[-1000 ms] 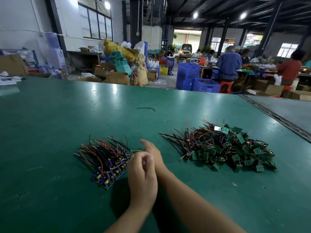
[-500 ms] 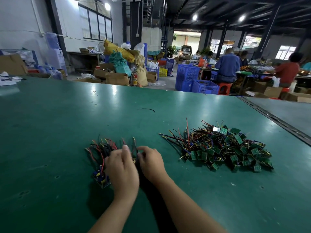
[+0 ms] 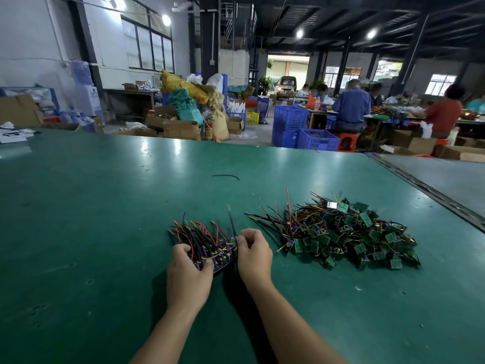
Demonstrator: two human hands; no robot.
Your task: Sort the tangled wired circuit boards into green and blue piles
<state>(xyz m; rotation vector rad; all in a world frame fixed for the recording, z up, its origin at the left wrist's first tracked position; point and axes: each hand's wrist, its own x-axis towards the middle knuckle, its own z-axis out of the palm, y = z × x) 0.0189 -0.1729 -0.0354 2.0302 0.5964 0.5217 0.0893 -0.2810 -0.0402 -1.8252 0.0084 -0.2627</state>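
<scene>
A small bundle of blue circuit boards (image 3: 210, 245) with red, black and yellow wires lies on the green table (image 3: 105, 206) in front of me. My left hand (image 3: 187, 277) grips its near left side, fingers curled over the boards. My right hand (image 3: 253, 254) sits at the bundle's right edge and pinches a dark wire that sticks up. To the right, apart from both hands, a larger heap of green circuit boards (image 3: 349, 235) spreads out with its wires pointing left.
A loose black wire (image 3: 225, 176) lies farther back on the table. A metal seam (image 3: 420, 187) runs diagonally at the right. Beyond the far edge stand blue crates (image 3: 301, 132), cardboard boxes and seated people at other tables.
My hands moved from clasped beside the blue bundle onto it. The bundle has been gathered tighter and shifted right, and my right hand has taken hold of a wire.
</scene>
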